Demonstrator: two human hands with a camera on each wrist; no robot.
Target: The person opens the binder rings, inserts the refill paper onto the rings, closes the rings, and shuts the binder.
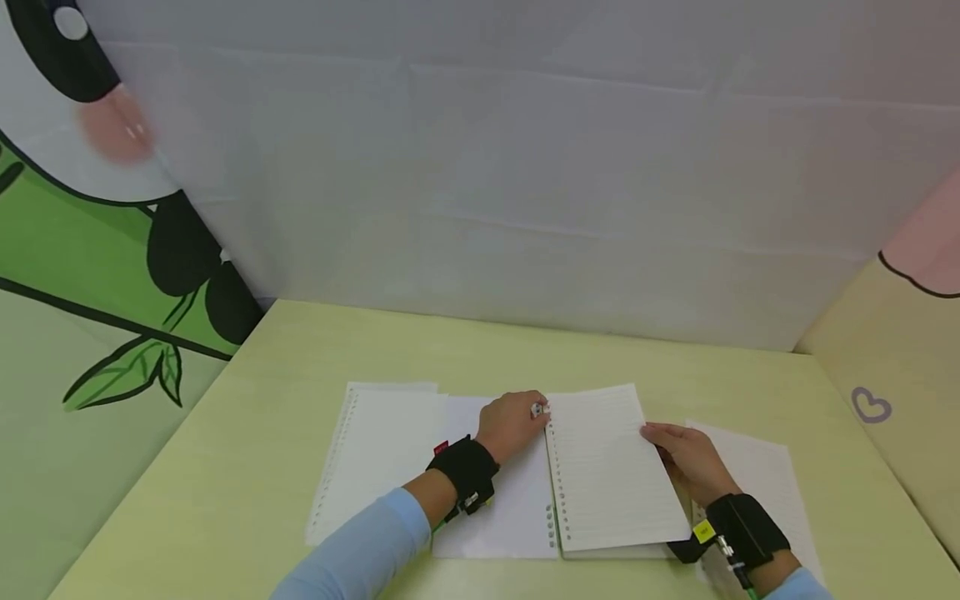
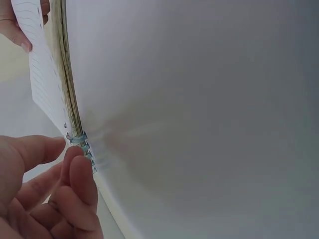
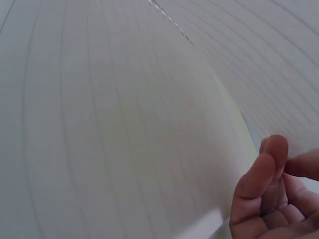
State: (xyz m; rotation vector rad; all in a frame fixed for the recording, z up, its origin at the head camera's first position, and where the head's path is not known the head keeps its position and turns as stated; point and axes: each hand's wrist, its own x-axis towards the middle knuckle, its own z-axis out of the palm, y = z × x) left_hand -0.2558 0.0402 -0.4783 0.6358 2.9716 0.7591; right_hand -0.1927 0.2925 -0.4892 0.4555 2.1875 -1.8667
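An open loose-leaf notebook lies on the table, its white left side (image 1: 487,517) flat and a lined sheet (image 1: 611,475) raised on its right side. My left hand (image 1: 513,425) is at the top end of the spine, thumb and curled fingers at the pale blue binding rings (image 2: 77,138). My right hand (image 1: 690,458) pinches the sheet's right edge between thumb and fingers. In the right wrist view the held sheet (image 3: 269,64) stands away from another lined page (image 3: 99,124). Part of the pages under the sheet is hidden.
Loose white hole-punched sheets (image 1: 375,467) lie left of the notebook. More white paper (image 1: 765,475) lies to the right, partly under my right wrist. A pale wall covering (image 1: 525,208) rises behind the yellow table (image 1: 247,433).
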